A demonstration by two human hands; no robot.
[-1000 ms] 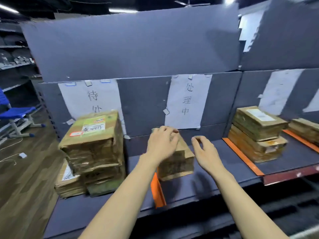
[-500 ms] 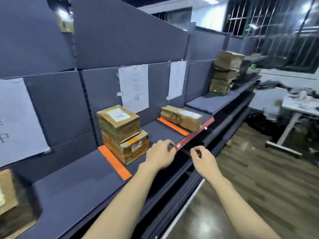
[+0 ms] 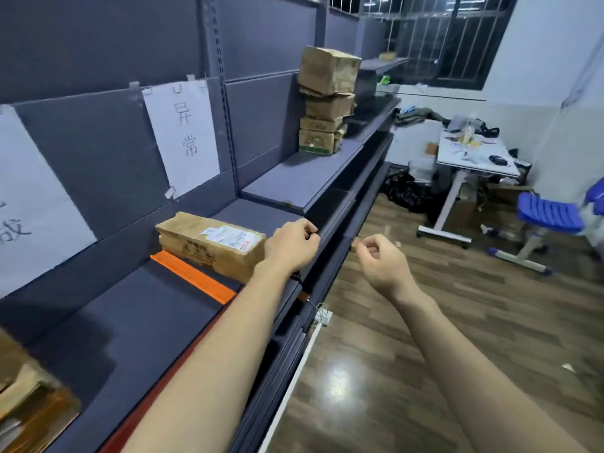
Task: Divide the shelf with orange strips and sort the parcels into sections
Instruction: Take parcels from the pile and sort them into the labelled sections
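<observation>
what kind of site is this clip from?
Probably a parcel sorting or storage room. Dark metal shelving carries taped cardboard parcels, handwritten paper section signs are stuck to the back panel, and an orange strip divides the shelf. A cluttered white desk stands opposite.

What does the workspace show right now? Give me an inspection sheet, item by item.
Surface: grey shelf, largely bare in the middle.
Job's things: orange strip flat across the shelf; long parcel lying just beyond it; stack of parcels further along; paper sign taped to the back panel.
Clutter: nothing seen on the shelf.
Grippers: left hand curled at the shelf's front edge; right hand loosely curled over the floor, nothing clearly held.
Cables: thin wire and white plug below the shelf edge.
Surroundings: white desk, blue chair, wooden floor.
</observation>
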